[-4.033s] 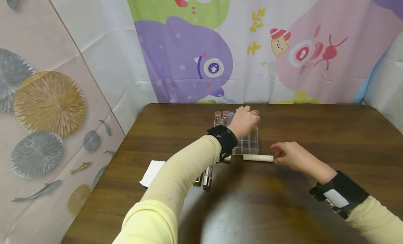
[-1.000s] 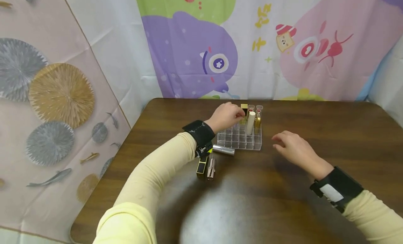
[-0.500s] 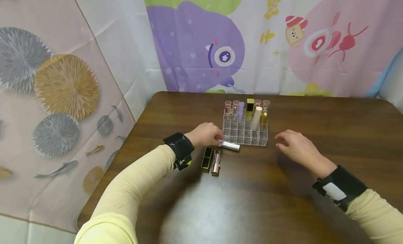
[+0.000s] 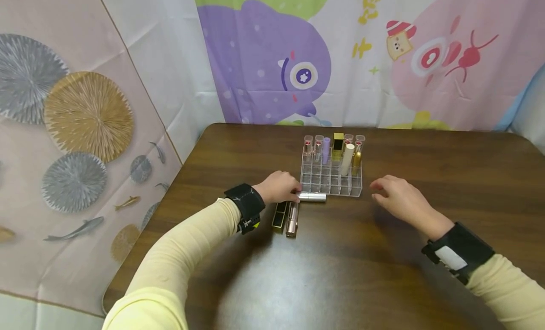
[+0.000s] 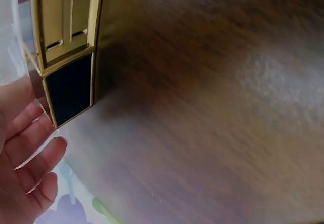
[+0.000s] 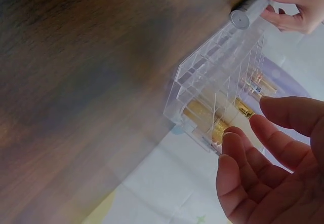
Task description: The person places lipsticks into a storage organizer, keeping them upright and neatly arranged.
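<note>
My yellow-sleeved left arm stretches forward and rightward, the back of my left hand uppermost. Its thumb and forefinger are brought in for a pinch, and the left wrist view shows my other fingers bent, with gaps between some tips. My right arm reaches forward and inward from my right side. My right hand points leftward, fingers loosely curved, thumb apart from them. My two hands are well apart.

a crosswise tube is before the rack standing on the table.
</note>
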`<state>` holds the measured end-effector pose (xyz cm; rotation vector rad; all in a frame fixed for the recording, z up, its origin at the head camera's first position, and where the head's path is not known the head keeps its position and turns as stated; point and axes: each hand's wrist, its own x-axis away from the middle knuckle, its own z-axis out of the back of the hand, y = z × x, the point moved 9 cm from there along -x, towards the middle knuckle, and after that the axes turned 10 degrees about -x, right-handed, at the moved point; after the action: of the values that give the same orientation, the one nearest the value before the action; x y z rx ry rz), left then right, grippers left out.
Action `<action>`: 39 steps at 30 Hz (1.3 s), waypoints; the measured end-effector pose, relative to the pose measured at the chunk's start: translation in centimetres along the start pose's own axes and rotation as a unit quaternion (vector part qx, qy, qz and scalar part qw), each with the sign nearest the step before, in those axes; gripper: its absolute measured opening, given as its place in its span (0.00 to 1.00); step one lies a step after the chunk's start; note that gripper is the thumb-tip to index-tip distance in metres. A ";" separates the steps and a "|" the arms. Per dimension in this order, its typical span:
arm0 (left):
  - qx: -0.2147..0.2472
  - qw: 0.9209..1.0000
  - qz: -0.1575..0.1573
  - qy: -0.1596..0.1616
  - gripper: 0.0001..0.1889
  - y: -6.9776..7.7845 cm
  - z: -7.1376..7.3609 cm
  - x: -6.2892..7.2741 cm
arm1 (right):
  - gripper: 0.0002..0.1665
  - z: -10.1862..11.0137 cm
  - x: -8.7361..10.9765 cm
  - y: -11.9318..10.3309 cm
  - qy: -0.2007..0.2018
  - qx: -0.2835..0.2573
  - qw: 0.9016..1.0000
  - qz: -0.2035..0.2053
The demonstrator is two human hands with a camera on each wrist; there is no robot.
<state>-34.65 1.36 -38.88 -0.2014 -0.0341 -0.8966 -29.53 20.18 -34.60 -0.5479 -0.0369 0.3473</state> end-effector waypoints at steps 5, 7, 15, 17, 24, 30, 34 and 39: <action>0.012 1.000 0.018 -0.016 0.13 -0.2 -0.4 -0.2 | 0.15 0.0 0.1 0.1 -0.001 0.001 1.000 -0.004; 0.032 0.999 0.022 -0.020 0.11 -0.3 -0.3 -0.3 | 0.15 0.1 0.1 0.1 0.000 0.003 1.000 -0.003; 0.102 0.994 0.024 -0.035 0.09 -0.4 2.2 -0.3 | 0.14 0.2 0.6 0.6 0.001 0.004 1.000 -0.008; 0.096 0.995 0.016 -0.026 0.10 -0.2 3.4 -0.5 | 0.14 0.2 0.7 0.8 0.001 0.004 1.000 -0.009; 0.041 0.999 0.003 0.032 0.10 0.3 8.3 -2.1 | 0.14 0.3 0.8 0.9 0.004 0.003 1.000 -0.005; 0.029 0.995 0.028 0.096 0.07 0.0 12.0 -4.2 | 0.14 0.4 0.9 0.9 0.001 -0.002 1.000 -0.011; 0.037 0.990 0.058 0.123 0.09 -0.4 13.0 -5.7 | 0.14 0.4 1.1 0.8 0.002 -0.004 1.000 -0.010; 0.030 0.988 0.084 0.126 0.11 -0.4 12.8 -7.2 | 0.14 0.5 1.2 0.9 0.003 -0.004 1.000 -0.012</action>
<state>-38.79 9.06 -27.06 -0.0334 0.1887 -0.7465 -28.77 21.49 -34.72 -0.5568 -0.0391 0.3225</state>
